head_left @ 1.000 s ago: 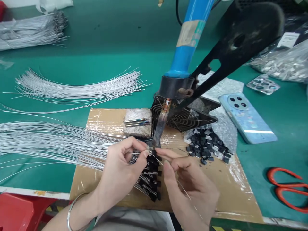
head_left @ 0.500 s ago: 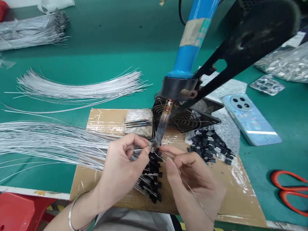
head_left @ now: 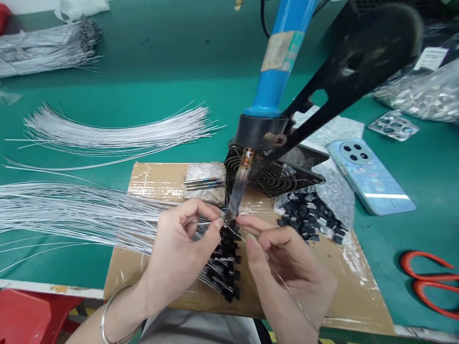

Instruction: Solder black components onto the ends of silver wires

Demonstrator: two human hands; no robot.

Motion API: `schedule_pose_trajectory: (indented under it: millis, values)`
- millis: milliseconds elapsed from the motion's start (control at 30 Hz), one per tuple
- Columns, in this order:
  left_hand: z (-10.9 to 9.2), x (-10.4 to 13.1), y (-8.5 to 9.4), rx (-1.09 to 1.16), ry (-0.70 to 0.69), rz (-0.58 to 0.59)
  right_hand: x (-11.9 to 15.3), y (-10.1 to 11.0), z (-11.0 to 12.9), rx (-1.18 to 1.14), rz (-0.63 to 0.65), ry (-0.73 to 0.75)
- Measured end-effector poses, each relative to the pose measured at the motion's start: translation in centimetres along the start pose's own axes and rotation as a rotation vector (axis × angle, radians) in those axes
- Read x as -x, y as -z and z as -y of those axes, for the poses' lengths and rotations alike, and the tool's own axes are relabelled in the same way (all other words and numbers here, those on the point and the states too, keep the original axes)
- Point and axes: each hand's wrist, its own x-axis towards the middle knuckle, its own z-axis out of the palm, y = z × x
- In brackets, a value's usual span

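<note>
Below the tip of a blue soldering iron (head_left: 268, 91), both hands are close together. My left hand (head_left: 190, 239) pinches the end of a thin white wire; what sits right at its fingertips is too small to make out. Between thumb and fingers of my right hand (head_left: 287, 272) runs a thin strand of solder (head_left: 287, 286), its end near the iron tip. Wires with black connectors (head_left: 225, 267) lie under my hands on the brown cardboard (head_left: 158, 179), their bundle (head_left: 79, 215) stretching off to the left.
A black arm (head_left: 344, 76) holds the iron over a small fan (head_left: 276, 177). Black parts (head_left: 311, 215), a blue phone (head_left: 373, 177) and red scissors (head_left: 426, 282) lie right. Another wire bundle (head_left: 125, 134) is at back left.
The view has shifted slightly, so the iron and its arm appear a little further left. Both hands keep nearly the same pose and grips.
</note>
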Motion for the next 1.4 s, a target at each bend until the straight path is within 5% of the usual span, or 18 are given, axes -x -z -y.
schedule_pose_trajectory:
  millis: [1400]
  values:
    - [-0.30, 0.03, -0.01, -0.018, -0.017, -0.016, 0.12, -0.39, -0.14, -0.024, -0.017, 0.010]
